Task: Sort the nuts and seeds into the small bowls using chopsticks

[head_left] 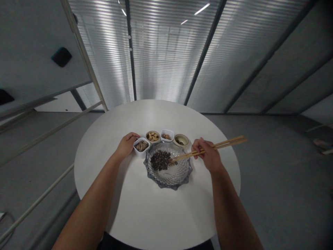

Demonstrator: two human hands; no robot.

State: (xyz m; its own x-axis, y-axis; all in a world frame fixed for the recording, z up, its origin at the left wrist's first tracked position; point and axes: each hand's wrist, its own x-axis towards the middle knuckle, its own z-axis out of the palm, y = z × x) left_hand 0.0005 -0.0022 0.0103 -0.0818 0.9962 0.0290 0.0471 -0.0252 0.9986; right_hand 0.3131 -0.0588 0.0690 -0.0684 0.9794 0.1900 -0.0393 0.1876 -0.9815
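Reaching out from your right hand (208,155), a pair of light wooden chopsticks (221,146) runs two ways: the tips point left, past your fingers, while the long upper ends stick out to the right, over the table edge. Your right fingers pinch the sticks together, and the tips meet the edge of a heap of dark seeds (160,160). Whether they grip a seed is too small to tell. The heap lies just left of your right hand, inside a shallow cut-glass dish (179,182) with a wavy rim, and one or two seeds sit apart from it near the tips.

Your left hand (127,145) sits across the dish from your right, fingers together and gently curved, with nothing visible in them. Right beside it is a white square bowl (142,147) of striped sunflower seeds (142,146). Moving toward your right hand, along the far side of the dish, come a round bowl of peanuts (153,136), a small white square bowl of nuts (167,135) and a round pale bowl (181,141) holding something dark. Everything rests on a round white table (156,215) beneath both your hands.
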